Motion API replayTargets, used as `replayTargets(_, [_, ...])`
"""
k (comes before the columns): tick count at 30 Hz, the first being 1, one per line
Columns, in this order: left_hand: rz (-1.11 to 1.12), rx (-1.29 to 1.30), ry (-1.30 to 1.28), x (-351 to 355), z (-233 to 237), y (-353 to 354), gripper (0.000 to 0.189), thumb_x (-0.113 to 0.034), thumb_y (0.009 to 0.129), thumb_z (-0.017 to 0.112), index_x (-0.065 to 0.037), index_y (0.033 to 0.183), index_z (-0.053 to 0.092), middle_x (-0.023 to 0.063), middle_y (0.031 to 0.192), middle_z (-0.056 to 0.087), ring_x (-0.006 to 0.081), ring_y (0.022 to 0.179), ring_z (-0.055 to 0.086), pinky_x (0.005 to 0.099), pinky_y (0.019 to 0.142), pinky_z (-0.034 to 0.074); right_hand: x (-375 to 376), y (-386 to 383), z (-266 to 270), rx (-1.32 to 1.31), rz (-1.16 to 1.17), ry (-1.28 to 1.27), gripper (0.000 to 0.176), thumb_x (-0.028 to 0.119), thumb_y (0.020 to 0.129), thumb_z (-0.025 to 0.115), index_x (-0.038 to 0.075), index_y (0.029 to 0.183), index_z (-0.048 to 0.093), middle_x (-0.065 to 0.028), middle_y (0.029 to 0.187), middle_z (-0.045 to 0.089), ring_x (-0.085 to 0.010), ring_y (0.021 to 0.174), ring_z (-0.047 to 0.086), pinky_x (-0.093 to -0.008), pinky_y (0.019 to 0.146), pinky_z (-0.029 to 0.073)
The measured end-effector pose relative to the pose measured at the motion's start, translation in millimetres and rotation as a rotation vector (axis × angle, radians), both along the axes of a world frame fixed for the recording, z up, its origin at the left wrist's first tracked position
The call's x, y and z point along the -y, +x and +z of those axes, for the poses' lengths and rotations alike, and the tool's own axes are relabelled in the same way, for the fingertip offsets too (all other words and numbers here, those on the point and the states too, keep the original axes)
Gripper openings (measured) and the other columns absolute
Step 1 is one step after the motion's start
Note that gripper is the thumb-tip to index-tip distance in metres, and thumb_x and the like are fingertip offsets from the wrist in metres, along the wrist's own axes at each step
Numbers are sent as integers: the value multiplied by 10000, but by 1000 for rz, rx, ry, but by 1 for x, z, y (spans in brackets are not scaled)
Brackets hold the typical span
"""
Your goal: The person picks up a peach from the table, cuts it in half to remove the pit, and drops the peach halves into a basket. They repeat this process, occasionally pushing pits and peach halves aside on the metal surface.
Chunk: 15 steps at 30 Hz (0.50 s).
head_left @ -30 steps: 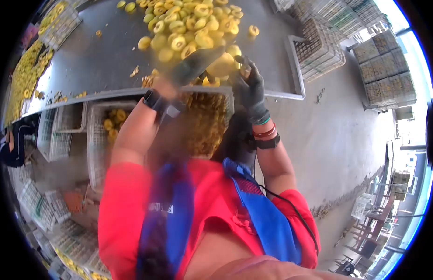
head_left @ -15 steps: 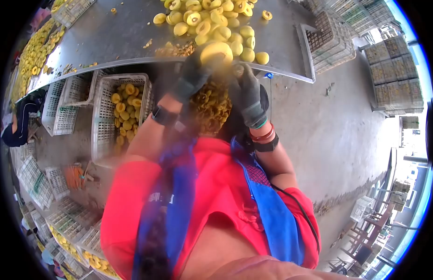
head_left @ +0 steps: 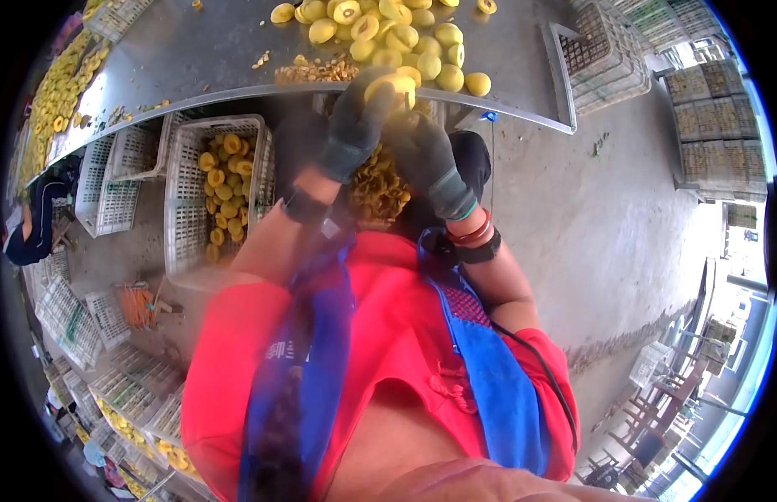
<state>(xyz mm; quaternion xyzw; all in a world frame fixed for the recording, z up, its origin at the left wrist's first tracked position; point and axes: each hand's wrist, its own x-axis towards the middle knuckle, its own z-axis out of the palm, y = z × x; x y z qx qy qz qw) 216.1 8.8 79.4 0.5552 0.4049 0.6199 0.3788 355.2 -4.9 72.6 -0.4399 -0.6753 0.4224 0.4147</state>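
Note:
My left hand (head_left: 353, 132), in a dark glove, is closed around a yellow peach (head_left: 398, 87) above the table's front edge. The peach seems cut, with a hollow showing in its flesh, though motion smears it. Just right of it, my right hand (head_left: 428, 159), also gloved, has its fingers bent and pressed together close to the fruit. What those fingers hold is hidden. Beneath both hands sits a heap of yellow-brown peach scraps (head_left: 378, 188). A pile of whole and halved peaches (head_left: 397, 38) lies on the metal table beyond, with small brown pits or bits (head_left: 317, 70) nearer me.
The metal table's (head_left: 204, 58) raised edge runs across in front of me. At left on the floor stands a white crate (head_left: 175, 201) with peach halves (head_left: 228, 197). Stacked crates (head_left: 602, 63) rise at right. Another person's dark-clothed leg (head_left: 38, 222) shows far left.
The peach in my left hand has tilted and sits slightly lower in view. My right hand has turned, its fingers now reaching in under the peach. The whole view has shifted slightly.

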Motion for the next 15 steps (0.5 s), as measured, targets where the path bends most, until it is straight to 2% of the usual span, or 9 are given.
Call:
replayTargets(2, [46,-68,5,0,-2,-1,379,-311,952,502,3,1159,548,83,1063,620,140,967,576,286,859,466,10,-2,28,-283,69,-470,155,116,800,585,-5,874,523,-190,690,604,-374,643,617,-391,574,478])
replayTargets(4, [142,-207,71,-2,-5,-1,374,-309,949,502,1,1152,550,98,1057,624,158,956,591,293,850,473,-1,-4,-1,53,50,62,160,115,795,583,-9,877,522,-204,708,604,-384,648,613,-402,579,480])
replayTargets(6, [206,-276,123,-1,-7,1,367,-306,946,503,-1,1145,553,114,1056,626,177,948,603,300,841,479,-2,-4,-9,188,31,236,165,114,792,581,-12,880,521,-216,722,605,-388,665,613,-409,588,484])
replayTargets(8, [235,-275,165,-1,-7,2,360,-302,944,505,-2,1137,558,129,1058,626,197,943,612,306,832,483,1,-5,3,122,9,53,170,114,791,578,-15,885,520,-226,729,607,-387,693,617,-412,602,491])
replayTargets(12, [259,-279,153,1,-8,2,351,-296,941,511,-4,1127,565,130,1050,627,211,934,613,316,830,480,-2,-10,-22,332,11,262,166,125,807,566,-22,875,531,-238,735,611,-380,701,620,-416,610,495])
replayTargets(15, [301,-312,172,-1,-13,3,345,-300,934,520,-9,1111,577,132,1029,633,215,925,613,322,829,479,-1,-11,-19,219,45,147,169,143,837,559,-23,866,545,-177,703,623,-314,616,616,-391,561,487])
